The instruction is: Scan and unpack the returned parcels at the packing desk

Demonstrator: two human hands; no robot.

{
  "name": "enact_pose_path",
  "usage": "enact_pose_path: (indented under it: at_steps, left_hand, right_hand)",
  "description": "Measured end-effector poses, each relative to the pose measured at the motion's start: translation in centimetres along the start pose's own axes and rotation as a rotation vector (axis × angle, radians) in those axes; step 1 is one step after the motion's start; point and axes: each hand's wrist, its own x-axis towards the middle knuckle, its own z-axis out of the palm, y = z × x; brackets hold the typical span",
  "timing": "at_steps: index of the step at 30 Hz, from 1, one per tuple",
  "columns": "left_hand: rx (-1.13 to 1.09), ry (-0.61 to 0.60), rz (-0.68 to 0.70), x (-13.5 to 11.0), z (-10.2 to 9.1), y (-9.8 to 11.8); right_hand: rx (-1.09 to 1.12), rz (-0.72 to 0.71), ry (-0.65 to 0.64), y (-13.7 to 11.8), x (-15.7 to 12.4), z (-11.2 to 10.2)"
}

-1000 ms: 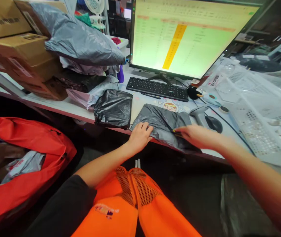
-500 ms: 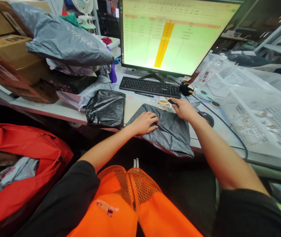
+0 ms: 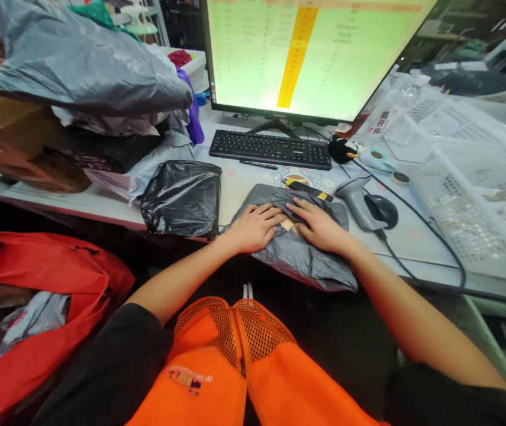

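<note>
A grey plastic mailing bag (image 3: 319, 263) lies at the table's front edge, with a slit in its top between my hands. Something tan (image 3: 288, 223) shows through the slit; the rest of it is hidden. On the left side of the opening, my left hand (image 3: 256, 228) has its fingers bent onto the plastic. My right hand (image 3: 321, 228) grips the other side, fingertips at the slit's edge. Both thumbs are mostly hidden. Just behind the bag lies a black and yellow box cutter (image 3: 308, 190), touched by neither hand.
Left of the bag sits a black wrapped parcel (image 3: 184, 198), near stacked grey packages (image 3: 88, 71). A keyboard (image 3: 270, 149) and monitor (image 3: 253, 59) stand behind. To the right are a barcode scanner (image 3: 361, 204), a mouse (image 3: 383, 211) and white baskets (image 3: 470, 195). A red bag (image 3: 115, 278) stands lower left.
My right hand has let go of the box cutter and moved onto the mailing bag beside my left hand. The slit and tan contents now show. The view has shifted slightly.
</note>
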Motion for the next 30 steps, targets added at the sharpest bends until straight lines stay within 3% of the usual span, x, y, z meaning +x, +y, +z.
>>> enact_pose_path:
  at_steps: [3,6,10,18,25,30]
  left_hand:
    - [0.005,-0.022,0.001,0.2,-0.3,0.2]
    - [0.041,-0.034,0.002,0.6,-0.7,0.7]
    - [0.131,-0.03,0.004,1.9,-0.3,1.4]
    - [0.16,0.093,0.083,3.6,1.1,1.1]
    - [-0.05,0.312,0.229,3.3,0.9,-0.1]
    - [-0.097,0.547,0.306,3.6,1.1,0.4]
  right_hand:
    - [0.024,0.113,0.073,2.2,-0.6,0.5]
    - [0.033,0.124,0.144,3.2,-0.5,1.1]
    - [0.021,0.106,0.211,3.2,-0.5,2.0]
    - [0.014,0.109,0.205,3.1,-0.7,2.3]
    - [0.001,0.155,0.155,2.1,-0.5,1.6]
    - [-0.265,0.1,0.073,-2.1,3.2,1.0]
